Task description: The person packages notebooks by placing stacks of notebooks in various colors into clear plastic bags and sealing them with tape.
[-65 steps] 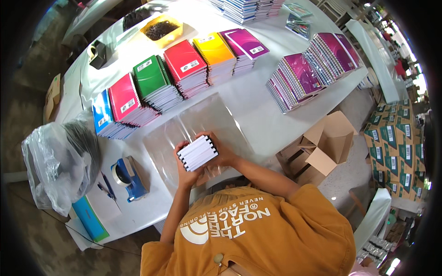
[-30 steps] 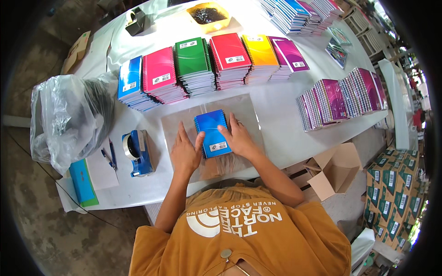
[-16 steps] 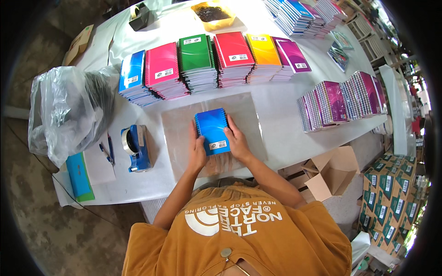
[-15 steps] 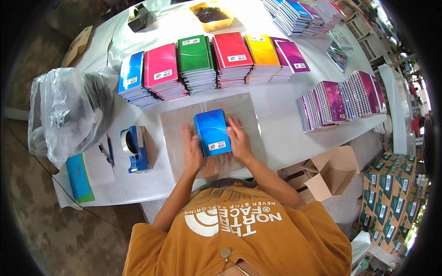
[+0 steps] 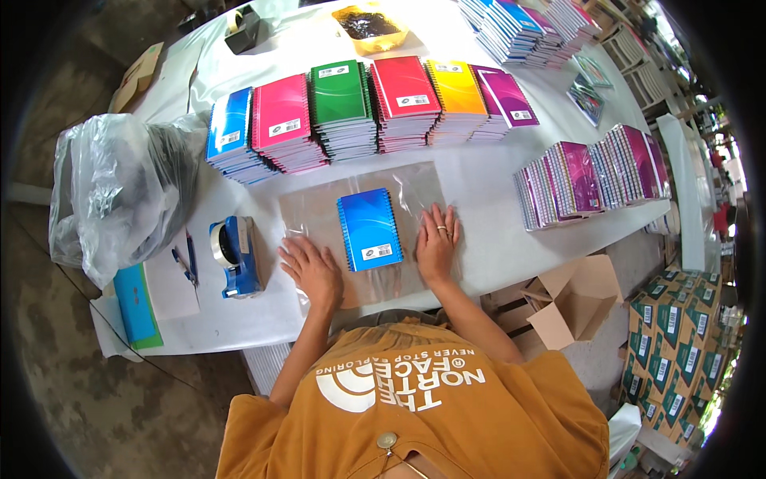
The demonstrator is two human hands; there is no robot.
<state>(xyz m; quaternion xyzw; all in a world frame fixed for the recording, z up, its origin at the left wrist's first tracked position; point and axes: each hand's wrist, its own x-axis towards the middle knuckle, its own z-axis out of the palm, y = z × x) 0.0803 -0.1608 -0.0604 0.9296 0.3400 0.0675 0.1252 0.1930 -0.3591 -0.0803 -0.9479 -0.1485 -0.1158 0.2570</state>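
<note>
A blue spiral notebook point(image 5: 370, 227) lies on a clear plastic sheet point(image 5: 311, 211) in front of me, apart from both hands. My left hand point(image 5: 313, 271) rests with fingers spread on the sheet's left part. On the right part of the sheet, my right hand point(image 5: 438, 243) lies palm down, its fingers stretched out and a ring on one of them. Behind the sheet stands a row of notebook stacks: blue point(image 5: 230, 126), pink point(image 5: 281, 112), green point(image 5: 339, 92), red point(image 5: 404, 86), yellow point(image 5: 456, 88) and purple point(image 5: 508, 97).
Left of the sheet are a blue tape dispenser point(image 5: 243, 259), scissors point(image 5: 190, 259) and a heap of clear plastic bags point(image 5: 120, 191). Wrapped purple notebooks point(image 5: 578, 176) stand at right. An open cardboard box point(image 5: 578, 299) sits below the table edge. A yellow tub point(image 5: 367, 28) stands far back.
Both hands have let go of the blue notebook's sides and moved outward, flattening onto the plastic sheet. The notebook stays nearly in place.
</note>
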